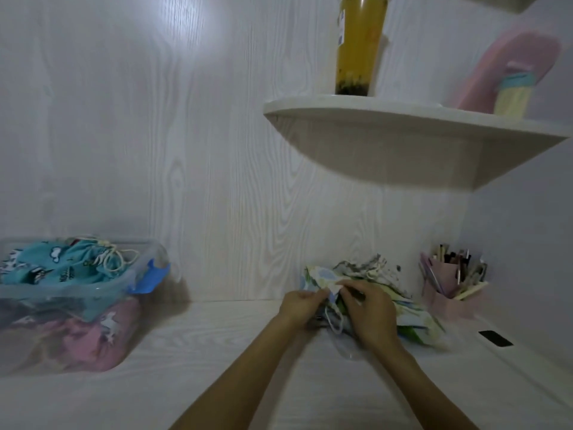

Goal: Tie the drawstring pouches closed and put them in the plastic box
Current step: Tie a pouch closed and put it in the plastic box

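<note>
Left hand [299, 307] and right hand [370, 308] both pinch the mouth of a printed drawstring pouch [328, 282] on the desk [217, 352]. The clear plastic box [93, 293], well apart at left, holds pouches.

Corner shelf [403, 119], yellow drink bottle [359, 48], pink pen holder [449, 293]

head view | worn camera, looks forward and down | desk [217, 352] close | wall [155, 150] straight ahead

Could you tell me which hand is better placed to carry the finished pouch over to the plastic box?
Probably the left hand: the box sits on the left, while the right hand lies farther away, both gripping the pouch.
</note>
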